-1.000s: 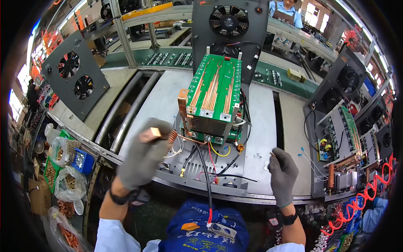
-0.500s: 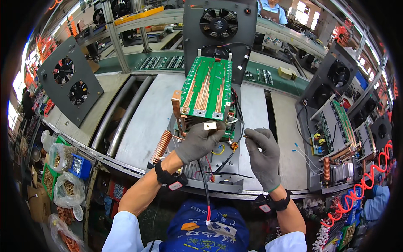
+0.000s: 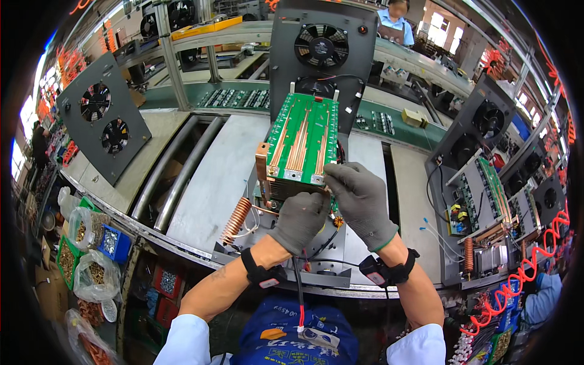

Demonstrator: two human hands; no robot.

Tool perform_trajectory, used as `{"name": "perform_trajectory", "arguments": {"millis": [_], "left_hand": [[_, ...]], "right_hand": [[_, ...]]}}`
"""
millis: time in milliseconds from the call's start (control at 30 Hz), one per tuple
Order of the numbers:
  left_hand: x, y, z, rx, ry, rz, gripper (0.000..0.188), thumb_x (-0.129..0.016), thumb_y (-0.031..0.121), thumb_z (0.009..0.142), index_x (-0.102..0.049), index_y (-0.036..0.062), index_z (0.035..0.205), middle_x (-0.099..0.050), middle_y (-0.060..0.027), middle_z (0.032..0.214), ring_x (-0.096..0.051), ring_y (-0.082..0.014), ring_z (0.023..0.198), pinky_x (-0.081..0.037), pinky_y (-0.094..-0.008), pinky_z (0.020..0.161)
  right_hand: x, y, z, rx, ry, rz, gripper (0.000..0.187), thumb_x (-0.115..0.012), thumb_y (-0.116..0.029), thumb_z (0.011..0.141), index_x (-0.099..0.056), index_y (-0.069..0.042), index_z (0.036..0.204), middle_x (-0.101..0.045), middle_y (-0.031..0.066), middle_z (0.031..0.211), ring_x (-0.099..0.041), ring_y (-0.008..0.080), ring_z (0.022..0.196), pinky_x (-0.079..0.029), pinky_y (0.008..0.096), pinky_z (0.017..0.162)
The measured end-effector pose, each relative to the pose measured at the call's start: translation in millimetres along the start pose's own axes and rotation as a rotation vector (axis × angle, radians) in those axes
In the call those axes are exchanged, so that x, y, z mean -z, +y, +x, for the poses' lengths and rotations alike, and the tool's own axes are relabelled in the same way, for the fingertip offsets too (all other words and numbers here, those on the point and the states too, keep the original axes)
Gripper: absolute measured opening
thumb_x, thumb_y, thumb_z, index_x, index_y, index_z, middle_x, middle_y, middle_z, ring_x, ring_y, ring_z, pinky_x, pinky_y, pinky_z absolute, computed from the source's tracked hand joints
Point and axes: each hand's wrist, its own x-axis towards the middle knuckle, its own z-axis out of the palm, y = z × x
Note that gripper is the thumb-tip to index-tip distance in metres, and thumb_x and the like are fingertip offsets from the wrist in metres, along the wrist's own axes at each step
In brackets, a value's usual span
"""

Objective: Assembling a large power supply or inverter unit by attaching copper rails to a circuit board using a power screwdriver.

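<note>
Head view: our left hand, fingers curled, covers part of the heatsink; we cannot tell what it grips. Our right hand bends its fingers together at the front right corner of the board; its grasp and any contact are unclear. The board lies atop the heatsink, before the fan panel.

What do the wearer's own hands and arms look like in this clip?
The left hand and right hand wear plain grey gloves, the right one green-edged at its cuff. Each wrist has a black strap with a small pale-and-red-marked unit. Light blue sleeves end below the wrists.
</note>
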Motion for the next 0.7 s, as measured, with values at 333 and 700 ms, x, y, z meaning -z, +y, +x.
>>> {"name": "perform_trajectory", "arguments": {"millis": [333,700], "left_hand": [[-12,-6,-4,-0.005,0.026,-0.007,0.017,-0.068,0.015,0.09,-0.064,0.0058,0.076,-0.062,-0.0141,0.066,-0.066,-0.033,0.064,-0.055,-0.0452,0.057],[0,0,-10,-0.067,-0.074,0.146,0.018,-0.067,0.021,0.096,-0.068,0.0069,0.084,-0.06,-0.0125,0.071,-0.064,-0.0315,0.067,-0.053,-0.0462,0.061]], "right_hand": [[-6,-4,7,0.192,-0.072,-0.377,0.014,-0.072,-0.015,0.09,-0.073,-0.012,0.104,-0.07,0.0088,0.092,-0.071,0.0298,0.074,-0.056,0.0406,0.062],[54,39,-41,-0.109,-0.026,-0.308,0.027,-0.069,-0.01,0.093,-0.07,-0.009,0.12,-0.069,0.0135,0.1,-0.071,0.0298,0.087,-0.055,0.0383,0.072]]}}
